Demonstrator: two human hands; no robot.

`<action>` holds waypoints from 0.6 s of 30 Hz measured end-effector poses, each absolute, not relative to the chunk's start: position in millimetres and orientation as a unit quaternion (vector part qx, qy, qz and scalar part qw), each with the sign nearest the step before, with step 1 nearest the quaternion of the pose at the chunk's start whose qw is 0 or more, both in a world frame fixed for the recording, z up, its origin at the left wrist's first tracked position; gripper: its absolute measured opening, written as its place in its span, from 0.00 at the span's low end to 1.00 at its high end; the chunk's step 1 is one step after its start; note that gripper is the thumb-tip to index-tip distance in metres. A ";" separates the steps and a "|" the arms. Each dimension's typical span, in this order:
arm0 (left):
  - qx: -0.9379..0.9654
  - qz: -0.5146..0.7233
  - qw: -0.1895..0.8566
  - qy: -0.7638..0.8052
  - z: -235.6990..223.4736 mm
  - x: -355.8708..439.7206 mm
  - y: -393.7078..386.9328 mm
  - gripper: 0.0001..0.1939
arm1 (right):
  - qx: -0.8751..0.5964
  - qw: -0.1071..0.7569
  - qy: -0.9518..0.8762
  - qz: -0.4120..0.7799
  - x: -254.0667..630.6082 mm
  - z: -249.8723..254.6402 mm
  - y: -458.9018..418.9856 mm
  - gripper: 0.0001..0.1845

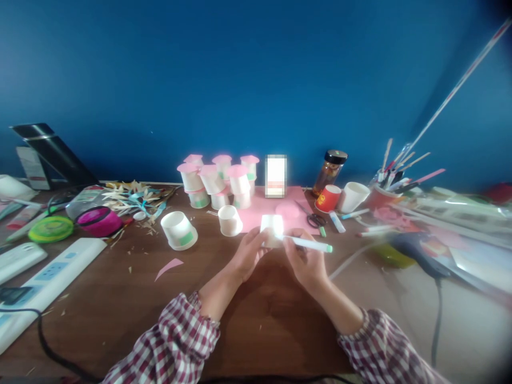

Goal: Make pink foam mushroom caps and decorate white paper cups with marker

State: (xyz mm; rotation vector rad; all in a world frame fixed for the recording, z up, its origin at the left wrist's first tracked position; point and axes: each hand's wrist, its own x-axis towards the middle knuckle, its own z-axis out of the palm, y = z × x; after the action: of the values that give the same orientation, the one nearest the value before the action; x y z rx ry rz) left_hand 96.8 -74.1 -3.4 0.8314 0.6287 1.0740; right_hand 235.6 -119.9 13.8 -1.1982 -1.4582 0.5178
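My left hand (251, 252) grips a white paper cup (272, 229) from its left side, above the dark wooden table. A white marker with a green end (310, 244) is in my right hand (307, 261), its tip at the cup's right side. Glare washes out the cup's surface, so any marks on it cannot be made out. Two upturned paper cups stand to the left: a near one with a green patch (179, 230) and a smaller-looking one (229, 220). Behind them, several white cups with pink paper tops (212, 180) are stacked.
A pink sheet (260, 208) lies behind my hands, with scissors (316, 219) and a green marker cap (322, 231) on it. Further right are a red cup (328, 198), a lidded jar (330, 170) and a glue gun (420, 250). A power strip (52, 282) lies left.
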 end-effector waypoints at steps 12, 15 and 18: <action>0.382 0.490 0.728 0.291 -1.4 97.6 -75.1 0.13 | -0.502 0.568 -0.609 0.233 235.5 14.2 -120.9 0.08; 0.378 0.491 0.729 0.290 -1.8 97.3 -75.1 0.13 | -0.504 0.563 -0.615 0.225 236.0 14.1 -120.3 0.07; 0.382 0.488 0.731 0.285 -1.5 96.7 -75.1 0.13 | -0.507 0.559 -0.617 0.222 236.4 13.7 -119.6 0.07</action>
State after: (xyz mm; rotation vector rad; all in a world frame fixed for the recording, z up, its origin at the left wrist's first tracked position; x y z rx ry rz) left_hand 96.7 -75.1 -1.5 0.8411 0.6262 1.0735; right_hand 236.4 -119.6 13.7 -1.1951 -1.4560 0.5226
